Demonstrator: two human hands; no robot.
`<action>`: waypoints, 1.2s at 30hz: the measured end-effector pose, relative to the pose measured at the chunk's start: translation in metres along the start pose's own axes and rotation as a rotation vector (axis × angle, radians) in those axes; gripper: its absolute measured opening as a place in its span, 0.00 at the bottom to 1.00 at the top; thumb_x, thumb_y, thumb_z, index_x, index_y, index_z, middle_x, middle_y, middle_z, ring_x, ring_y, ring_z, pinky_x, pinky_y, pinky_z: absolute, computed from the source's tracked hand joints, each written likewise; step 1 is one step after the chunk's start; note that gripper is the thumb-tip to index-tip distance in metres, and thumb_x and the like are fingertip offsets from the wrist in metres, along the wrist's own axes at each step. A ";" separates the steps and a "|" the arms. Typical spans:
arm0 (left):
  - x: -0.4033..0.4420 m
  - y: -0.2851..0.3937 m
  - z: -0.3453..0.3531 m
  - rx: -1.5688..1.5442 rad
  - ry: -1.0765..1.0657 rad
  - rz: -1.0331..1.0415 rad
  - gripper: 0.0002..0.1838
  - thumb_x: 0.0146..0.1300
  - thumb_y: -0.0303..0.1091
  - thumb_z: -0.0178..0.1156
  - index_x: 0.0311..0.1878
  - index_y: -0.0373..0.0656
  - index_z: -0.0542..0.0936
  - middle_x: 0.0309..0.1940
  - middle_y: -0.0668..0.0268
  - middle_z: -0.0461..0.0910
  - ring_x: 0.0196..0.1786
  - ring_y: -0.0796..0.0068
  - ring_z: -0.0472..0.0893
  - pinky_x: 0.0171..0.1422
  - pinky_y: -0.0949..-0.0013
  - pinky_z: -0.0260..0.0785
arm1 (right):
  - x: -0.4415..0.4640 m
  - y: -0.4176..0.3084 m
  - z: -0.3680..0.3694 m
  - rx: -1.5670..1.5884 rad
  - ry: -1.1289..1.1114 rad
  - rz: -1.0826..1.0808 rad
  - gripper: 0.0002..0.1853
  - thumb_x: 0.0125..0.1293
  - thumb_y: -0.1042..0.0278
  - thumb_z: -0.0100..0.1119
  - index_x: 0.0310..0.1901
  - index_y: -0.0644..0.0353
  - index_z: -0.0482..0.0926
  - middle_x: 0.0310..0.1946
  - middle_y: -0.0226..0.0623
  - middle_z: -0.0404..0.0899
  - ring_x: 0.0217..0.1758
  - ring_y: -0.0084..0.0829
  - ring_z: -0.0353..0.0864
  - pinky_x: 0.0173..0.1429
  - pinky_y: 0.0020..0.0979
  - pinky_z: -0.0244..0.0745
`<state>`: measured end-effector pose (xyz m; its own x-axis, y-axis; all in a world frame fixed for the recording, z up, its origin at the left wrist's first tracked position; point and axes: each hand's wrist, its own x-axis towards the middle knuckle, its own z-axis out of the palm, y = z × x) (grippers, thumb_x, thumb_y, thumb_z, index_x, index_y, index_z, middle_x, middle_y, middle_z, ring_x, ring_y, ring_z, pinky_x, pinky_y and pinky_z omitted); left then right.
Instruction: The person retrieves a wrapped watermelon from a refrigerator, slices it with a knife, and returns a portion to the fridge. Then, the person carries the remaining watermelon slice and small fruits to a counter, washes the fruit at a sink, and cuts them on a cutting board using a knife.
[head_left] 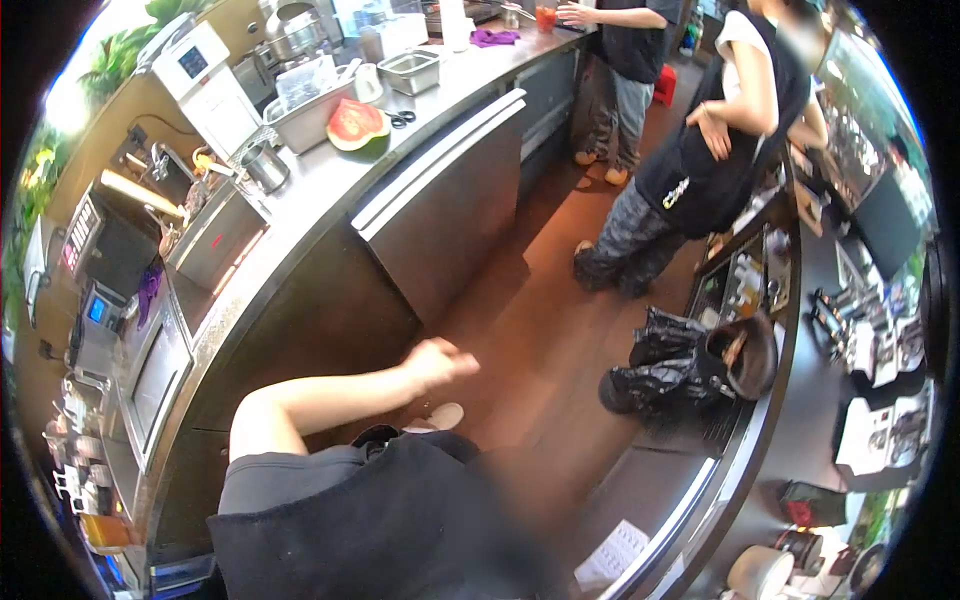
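My left hand (440, 365) is blurred and hangs in front of my body above the brown floor, with the forearm crossing from the left. Its fingers look loosely apart, and I see nothing in them. Nearest to it are the dark cabinet front under the left counter and, lower down, the pale tip of a shoe (446, 416). My right hand is out of the picture. On the left counter (300, 215) lies a cut piece of watermelon (358, 128), beside black-handled scissors (402, 119) and a metal pan (411, 72).
Ahead on the right stands a person in a black apron (690, 160), hand at the back. Another person (635, 60) is farther off by the counter, near a red drink (545, 18). A bin lined with a black bag (665, 370) narrows the aisle on the right.
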<state>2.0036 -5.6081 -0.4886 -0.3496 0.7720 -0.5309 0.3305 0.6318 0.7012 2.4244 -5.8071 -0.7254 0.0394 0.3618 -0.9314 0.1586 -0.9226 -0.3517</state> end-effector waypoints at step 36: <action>0.248 -0.002 -0.386 -1.303 0.114 0.224 0.35 0.52 0.16 0.58 0.63 0.30 0.54 0.46 0.46 0.75 0.45 0.57 0.80 0.46 0.65 0.77 | -0.101 -0.751 0.606 -0.184 -0.722 -0.668 0.32 0.67 0.45 0.43 0.55 0.70 0.66 0.53 0.50 0.71 0.56 0.38 0.71 0.54 0.40 0.71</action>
<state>1.5780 -5.4449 -0.4382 -0.4903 0.7995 -0.3471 -0.6648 -0.0855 0.7421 1.7040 -5.2321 -0.4244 -0.7121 0.5743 -0.4038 0.0822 -0.5030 -0.8604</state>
